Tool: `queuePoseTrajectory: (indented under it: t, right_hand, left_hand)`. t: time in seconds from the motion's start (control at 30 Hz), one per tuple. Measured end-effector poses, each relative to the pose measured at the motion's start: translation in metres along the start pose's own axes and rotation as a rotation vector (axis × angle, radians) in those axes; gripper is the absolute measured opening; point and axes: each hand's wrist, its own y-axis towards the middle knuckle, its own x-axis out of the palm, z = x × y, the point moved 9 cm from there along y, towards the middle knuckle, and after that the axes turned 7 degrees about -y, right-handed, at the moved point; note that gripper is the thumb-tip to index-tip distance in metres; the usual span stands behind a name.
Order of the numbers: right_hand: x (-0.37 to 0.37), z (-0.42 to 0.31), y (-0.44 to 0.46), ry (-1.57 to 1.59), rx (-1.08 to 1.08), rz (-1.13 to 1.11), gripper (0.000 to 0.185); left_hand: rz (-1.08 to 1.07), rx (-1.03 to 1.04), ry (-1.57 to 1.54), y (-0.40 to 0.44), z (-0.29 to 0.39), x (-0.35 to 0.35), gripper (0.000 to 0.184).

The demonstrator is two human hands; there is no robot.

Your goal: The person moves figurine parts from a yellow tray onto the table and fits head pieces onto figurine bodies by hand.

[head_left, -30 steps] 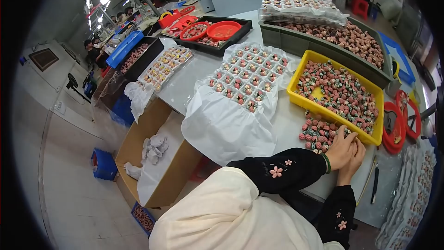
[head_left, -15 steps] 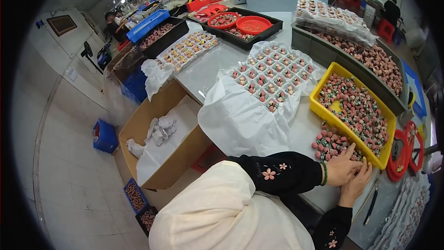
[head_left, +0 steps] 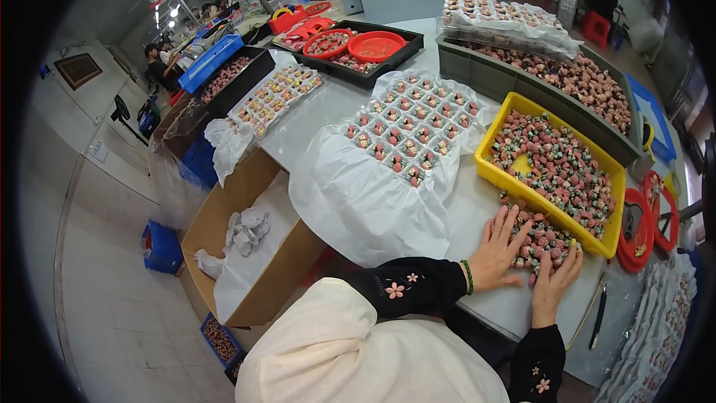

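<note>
A broad, pale grey table (head_left: 339,108) is filling the middle of the scene. On its far right, a long, dark grey-green plastic bin (head_left: 477,75) is holding many small pink and dark pieces. An open brown cardboard box (head_left: 280,272) is standing at the left. Across the centre, a loose white paper sheet (head_left: 365,216) is draping from under a compartmented tray (head_left: 386,139) of small decorated pieces. To its right, a rectangular yellow plastic tub (head_left: 537,203) is holding more pieces, and a loose heap of small, round, knobbly pink pieces with dark green parts (head_left: 538,233) is lying on the table against its near side.

The left hand (head_left: 492,260) is reaching over the heap's left edge, fingers open and spread. The right hand (head_left: 552,283) is meeting the near right edge, fingers apart and slightly bent. Neither is visibly gripping a piece; whether one is sitting beneath the fingertips, I cannot tell. A slim black pen-like tool (head_left: 598,321) is lying near, right of the right hand.

The pieces are looking light and prone to rolling, their knobbly surfaces probably offering grip; their stiffness is staying uncertain. A gentle fingertip pinch around the rounded sides is seeming safest, sparing any delicate trim.
</note>
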Motion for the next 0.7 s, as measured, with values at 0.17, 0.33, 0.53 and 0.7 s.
queuePoseTrajectory:
  t: [0.17, 0.33, 0.53, 0.7]
  right_hand:
    - [0.002, 0.005, 0.003, 0.076, 0.056, -0.016, 0.056]
    - [-0.035, -0.017, 0.017, -0.051, -0.146, 0.211, 0.052]
    - [-0.008, 0.007, 0.122, -0.112, -0.244, 0.076, 0.059]
    - [0.025, 0.025, 0.159, -0.412, 0.094, -0.263, 0.078]
  left_hand:
    - [0.053, -0.021, 0.052, 0.004, -0.006, 0.002, 0.100]
    - [0.056, -0.040, 0.062, 0.005, 0.017, -0.020, 0.091]
    - [0.185, 0.023, 0.098, 0.097, 0.004, -0.049, 0.076]
    - [-0.353, -0.594, 0.206, 0.136, -0.072, -0.032, 0.095]
